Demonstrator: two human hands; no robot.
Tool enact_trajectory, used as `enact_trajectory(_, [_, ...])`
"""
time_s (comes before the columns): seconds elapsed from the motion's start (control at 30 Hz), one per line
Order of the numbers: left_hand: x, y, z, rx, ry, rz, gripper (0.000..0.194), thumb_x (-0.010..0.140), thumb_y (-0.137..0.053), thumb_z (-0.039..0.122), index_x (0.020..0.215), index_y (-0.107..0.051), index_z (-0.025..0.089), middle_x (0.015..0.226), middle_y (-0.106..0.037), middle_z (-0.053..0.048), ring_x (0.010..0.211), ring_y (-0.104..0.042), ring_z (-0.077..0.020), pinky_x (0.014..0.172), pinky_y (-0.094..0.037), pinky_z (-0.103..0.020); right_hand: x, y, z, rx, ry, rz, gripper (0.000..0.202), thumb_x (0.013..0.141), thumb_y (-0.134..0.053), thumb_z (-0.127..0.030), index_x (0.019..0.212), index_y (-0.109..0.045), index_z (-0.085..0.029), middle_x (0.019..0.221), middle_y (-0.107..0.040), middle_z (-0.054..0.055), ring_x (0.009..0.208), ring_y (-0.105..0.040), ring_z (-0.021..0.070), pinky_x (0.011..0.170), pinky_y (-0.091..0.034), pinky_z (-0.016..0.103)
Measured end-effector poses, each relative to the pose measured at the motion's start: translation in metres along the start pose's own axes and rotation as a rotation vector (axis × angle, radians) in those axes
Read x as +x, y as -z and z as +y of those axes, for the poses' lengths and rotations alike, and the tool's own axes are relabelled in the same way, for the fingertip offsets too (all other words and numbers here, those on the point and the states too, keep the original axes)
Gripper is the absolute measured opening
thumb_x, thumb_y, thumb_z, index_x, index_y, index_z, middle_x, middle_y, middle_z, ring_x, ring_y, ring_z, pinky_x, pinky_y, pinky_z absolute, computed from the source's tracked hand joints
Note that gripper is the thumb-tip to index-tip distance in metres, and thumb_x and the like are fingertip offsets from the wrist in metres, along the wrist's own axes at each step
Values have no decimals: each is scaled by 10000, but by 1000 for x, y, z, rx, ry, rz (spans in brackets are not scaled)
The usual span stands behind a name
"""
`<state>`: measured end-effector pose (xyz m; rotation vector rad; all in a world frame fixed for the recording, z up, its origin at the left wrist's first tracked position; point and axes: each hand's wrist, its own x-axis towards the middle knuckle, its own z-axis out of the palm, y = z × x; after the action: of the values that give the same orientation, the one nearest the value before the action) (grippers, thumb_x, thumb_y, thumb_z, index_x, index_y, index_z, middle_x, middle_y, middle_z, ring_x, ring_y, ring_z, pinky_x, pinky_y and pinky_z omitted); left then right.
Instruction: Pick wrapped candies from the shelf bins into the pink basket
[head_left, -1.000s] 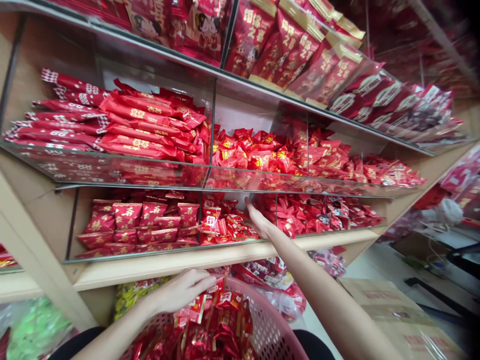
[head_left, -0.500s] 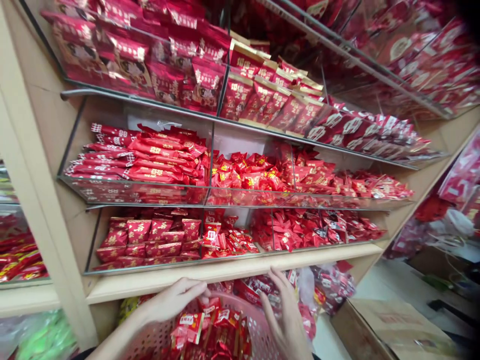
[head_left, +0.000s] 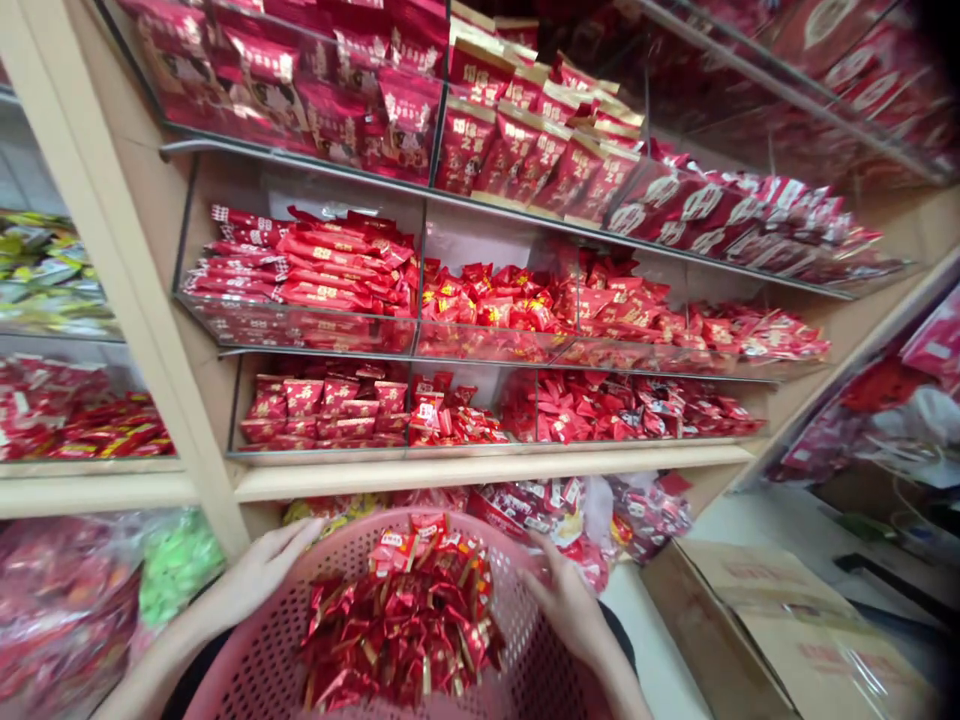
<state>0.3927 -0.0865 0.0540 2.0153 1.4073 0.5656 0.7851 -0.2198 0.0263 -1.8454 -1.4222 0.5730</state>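
A pink perforated plastic basket (head_left: pixel 247 645) sits low in front of me. Inside it lies a heap of small red-wrapped sweets (head_left: pixel 409 630), with a few brighter red and white packets on top. My left hand (head_left: pixel 266 570) is closed at the basket's left rim, its fingers slightly blurred. On the opposite side, my right hand (head_left: pixel 570 600) grips the right rim, thumb toward the inside. The sweets are not touched by either hand.
Shelves with clear bins of red packets (head_left: pixel 345 260) rise in front, above a wooden ledge (head_left: pixel 487 470). Bagged goods (head_left: pixel 555 510) lie beneath the ledge. An open cardboard box (head_left: pixel 795 630) stands on the floor at right; a green bag (head_left: pixel 180 560) is at left.
My hands have moved apart from over the basket to its two sides. More of the basket and its sweets shows, and the view has tilted downward.
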Motion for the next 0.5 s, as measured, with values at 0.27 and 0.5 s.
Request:
enact_trajectory(0.27, [-7,-11,35,274,67,-104,612,833,-200,635,1111,-587,252,1034,-652,-68,1054,-556,-294,884,-385,-390,-20,7,-2,258,9,78,533,711,-573,-478,1155,-528,-187,1196,-573,99,1122,-514,246,946,-402,372])
enact_trajectory(0.5, [-10,-17,39,299,-55,-82,470,850,-268,559,893,-585,215,738,-643,-22,770,-611,-202,718,-399,-265,-72,25,-11,658,-292,265,591,720,-540,-531,1191,-519,-173,1232,-553,89,1137,-505,266,911,-456,369])
